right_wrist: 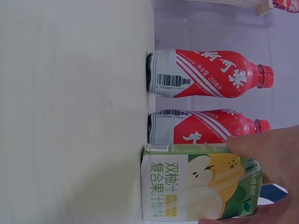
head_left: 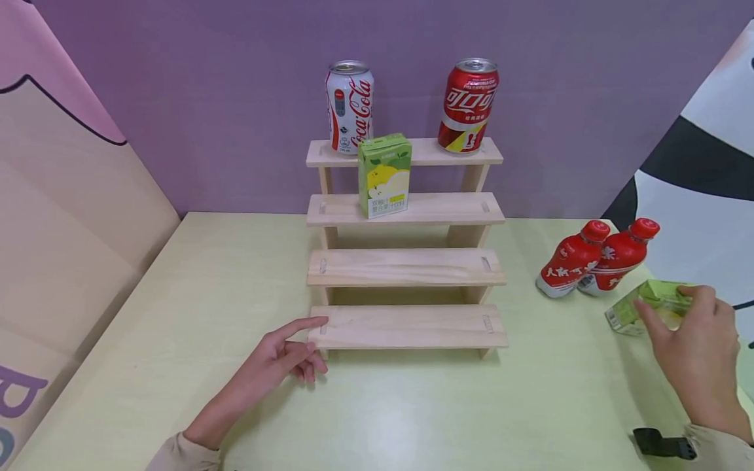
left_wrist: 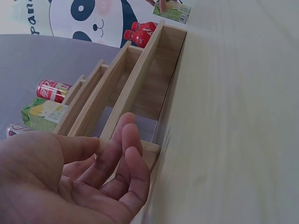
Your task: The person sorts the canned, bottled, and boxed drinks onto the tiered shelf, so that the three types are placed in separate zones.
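Note:
A four-step wooden display rack stands in the middle of the table. At the left end of its lowest step, my left hand pinches the board's corner between thumb and fingers. Over on the right, my right hand grips a green juice carton from above. In the right wrist view, that carton shows pear and yellow fruit pictures, and part of it is behind the fingers. Another green juice carton stands upright on the rack's second step from the top.
On the top step are a white Coca-Cola can at left and a red cola can at right. Two red bottles, a left one and a right one, stand beside the held carton. A purple backdrop rises behind the table.

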`<state>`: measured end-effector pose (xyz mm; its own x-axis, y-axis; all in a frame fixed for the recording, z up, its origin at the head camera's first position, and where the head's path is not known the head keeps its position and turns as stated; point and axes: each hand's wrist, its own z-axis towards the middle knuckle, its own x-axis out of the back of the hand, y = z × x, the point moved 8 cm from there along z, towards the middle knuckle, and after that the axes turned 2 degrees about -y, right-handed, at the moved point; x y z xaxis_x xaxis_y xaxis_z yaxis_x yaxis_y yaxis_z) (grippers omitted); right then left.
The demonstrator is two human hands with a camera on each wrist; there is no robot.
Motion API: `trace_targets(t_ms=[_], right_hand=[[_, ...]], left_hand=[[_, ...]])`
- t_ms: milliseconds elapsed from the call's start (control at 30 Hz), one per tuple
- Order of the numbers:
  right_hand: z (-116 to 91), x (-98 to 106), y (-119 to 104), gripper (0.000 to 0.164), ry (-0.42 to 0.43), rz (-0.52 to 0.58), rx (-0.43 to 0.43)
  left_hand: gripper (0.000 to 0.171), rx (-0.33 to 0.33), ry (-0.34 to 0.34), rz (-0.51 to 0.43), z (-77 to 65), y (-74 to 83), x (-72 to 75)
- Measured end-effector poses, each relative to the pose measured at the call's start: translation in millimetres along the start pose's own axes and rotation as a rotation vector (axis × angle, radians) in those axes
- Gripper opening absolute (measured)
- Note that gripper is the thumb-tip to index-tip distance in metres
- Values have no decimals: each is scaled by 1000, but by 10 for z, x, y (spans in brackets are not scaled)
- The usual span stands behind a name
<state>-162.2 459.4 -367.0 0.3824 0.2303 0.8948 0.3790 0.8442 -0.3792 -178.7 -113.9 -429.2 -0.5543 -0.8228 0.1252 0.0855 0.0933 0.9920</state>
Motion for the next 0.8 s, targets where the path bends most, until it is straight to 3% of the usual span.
trace_targets(t_ms=[267, 800], right_hand=[[7, -17, 7, 73, -24, 20, -23], [-20, 2, -40, 65, 34, 38, 25]], left_hand=[[44, -11, -9, 4, 0, 13, -8], [45, -10, -15, 6, 0, 21, -14]])
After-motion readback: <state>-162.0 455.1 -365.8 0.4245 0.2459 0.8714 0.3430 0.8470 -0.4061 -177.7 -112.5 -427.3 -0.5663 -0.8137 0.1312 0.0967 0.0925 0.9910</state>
